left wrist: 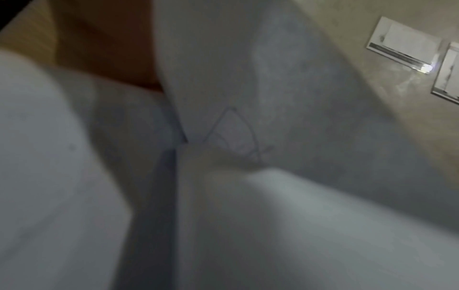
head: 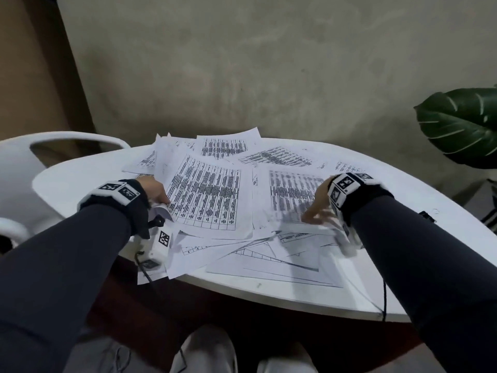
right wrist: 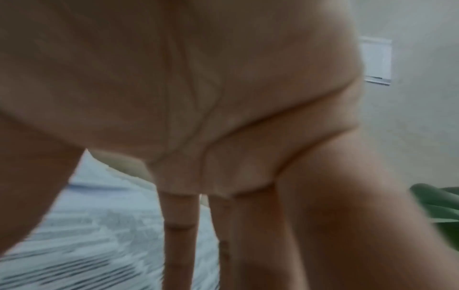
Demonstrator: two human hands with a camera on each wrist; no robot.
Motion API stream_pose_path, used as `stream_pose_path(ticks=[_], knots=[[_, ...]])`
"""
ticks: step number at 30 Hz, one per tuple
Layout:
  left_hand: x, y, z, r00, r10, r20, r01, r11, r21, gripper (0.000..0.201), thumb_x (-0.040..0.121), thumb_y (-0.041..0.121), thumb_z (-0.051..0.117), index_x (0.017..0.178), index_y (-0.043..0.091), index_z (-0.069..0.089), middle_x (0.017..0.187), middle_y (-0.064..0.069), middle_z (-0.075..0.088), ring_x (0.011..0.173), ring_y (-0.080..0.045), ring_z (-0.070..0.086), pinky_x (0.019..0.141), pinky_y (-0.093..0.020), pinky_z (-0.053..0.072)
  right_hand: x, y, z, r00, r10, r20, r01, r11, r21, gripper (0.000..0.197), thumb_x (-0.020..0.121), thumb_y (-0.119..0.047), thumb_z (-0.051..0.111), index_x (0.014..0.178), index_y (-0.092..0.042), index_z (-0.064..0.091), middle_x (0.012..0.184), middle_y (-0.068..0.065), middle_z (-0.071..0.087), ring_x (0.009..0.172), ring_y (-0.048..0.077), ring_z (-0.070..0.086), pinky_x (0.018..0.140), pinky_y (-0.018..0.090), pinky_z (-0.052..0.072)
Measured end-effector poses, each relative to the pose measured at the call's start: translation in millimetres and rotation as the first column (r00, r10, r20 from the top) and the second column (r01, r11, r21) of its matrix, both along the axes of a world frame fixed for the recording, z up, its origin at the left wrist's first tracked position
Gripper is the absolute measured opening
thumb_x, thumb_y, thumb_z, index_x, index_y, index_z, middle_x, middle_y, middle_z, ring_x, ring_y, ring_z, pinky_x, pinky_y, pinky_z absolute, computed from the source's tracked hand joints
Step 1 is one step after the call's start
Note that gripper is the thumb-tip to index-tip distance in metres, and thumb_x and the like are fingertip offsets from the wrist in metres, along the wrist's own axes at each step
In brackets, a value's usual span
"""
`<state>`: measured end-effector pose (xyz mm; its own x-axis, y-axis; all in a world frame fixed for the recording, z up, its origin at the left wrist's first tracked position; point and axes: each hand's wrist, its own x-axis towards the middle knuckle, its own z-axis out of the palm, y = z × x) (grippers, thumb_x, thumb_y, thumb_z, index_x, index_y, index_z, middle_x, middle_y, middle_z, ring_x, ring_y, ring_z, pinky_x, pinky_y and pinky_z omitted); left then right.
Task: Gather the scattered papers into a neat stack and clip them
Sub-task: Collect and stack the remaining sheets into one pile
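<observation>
Many printed sheets lie scattered and overlapping on a white round table (head: 80, 181). My left hand (head: 157, 193) grips the left edge of a large sheet with a printed grid (head: 207, 195), whose edge curls under the hand. In the left wrist view only blurred white paper (left wrist: 248, 78) shows, close to the camera. My right hand (head: 318, 211) is blurred, with fingers spread flat on another printed sheet (head: 290, 189). The right wrist view shows my palm and straight fingers (right wrist: 181, 245) above printed paper (right wrist: 87, 245).
A white chair (head: 67, 141) stands behind the table at the left. A large green plant leaf (head: 462, 125) hangs at the right. A grey wall with switch plates (left wrist: 402, 43) is behind. Some sheets overhang the table's near edge (head: 269, 294).
</observation>
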<state>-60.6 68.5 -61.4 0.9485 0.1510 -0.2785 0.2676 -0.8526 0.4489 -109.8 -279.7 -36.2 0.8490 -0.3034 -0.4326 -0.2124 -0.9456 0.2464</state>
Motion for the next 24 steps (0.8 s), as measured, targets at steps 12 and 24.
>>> stream_pose_path(ticks=[12,24], knots=[[1.8,-1.2,-1.2,0.995,-0.095,0.006,0.095,0.994,0.052,0.042,0.080,0.012,0.070,0.117,-0.005,0.061,0.124,-0.019,0.062,0.116,-0.033,0.056,0.090,-0.030,0.044,-45.4,-3.4,-8.1,0.999,-0.040,0.013,0.039,0.997,0.062,0.075,0.059,-0.090,0.036,0.084,-0.027,0.067,0.091,0.005,0.066,0.094,0.026,0.060,0.096,0.034,0.045],[-18.5,-12.1,3.7,0.982,-0.186,-0.042,0.191,0.947,0.257,0.042,0.087,0.015,0.062,0.126,-0.003,0.057,0.133,-0.020,0.055,0.124,-0.033,0.050,0.098,-0.030,0.042,-48.4,-24.7,-14.8,0.975,-0.129,0.180,0.137,0.990,-0.032,0.081,0.076,-0.072,0.049,0.139,-0.022,0.043,0.137,0.010,0.052,0.122,0.029,0.052,0.097,0.037,0.045]])
